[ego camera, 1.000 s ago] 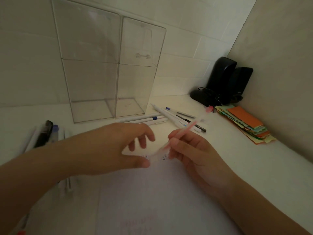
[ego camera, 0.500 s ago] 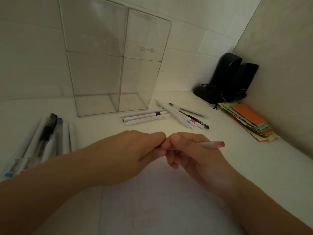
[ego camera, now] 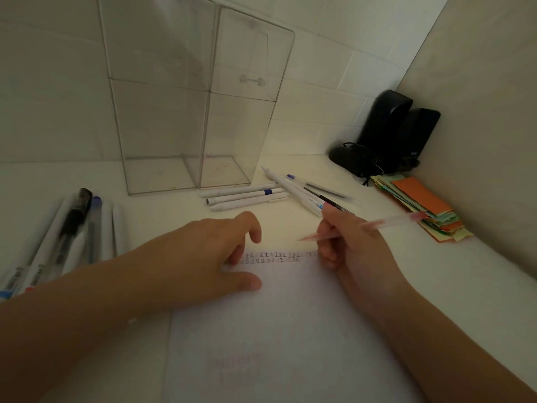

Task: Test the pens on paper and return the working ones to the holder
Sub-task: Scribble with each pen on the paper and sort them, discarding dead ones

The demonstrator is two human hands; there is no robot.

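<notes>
Two rows of repeated handwritten 正 characters atop the paper (ego camera: pixel 290 330)

Left hand (ego camera: pixel 215 257) rests with relaxed fingers; right hand (ego camera: pixel 345 242) is curled in a pinch.

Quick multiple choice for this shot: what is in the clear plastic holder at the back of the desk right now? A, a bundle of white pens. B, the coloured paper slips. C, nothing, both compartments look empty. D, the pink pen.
C: both compartments of the clear holder show only bare floor, while the white pens lie on the desk in front of it and the right hand grips the pink pen.
</notes>
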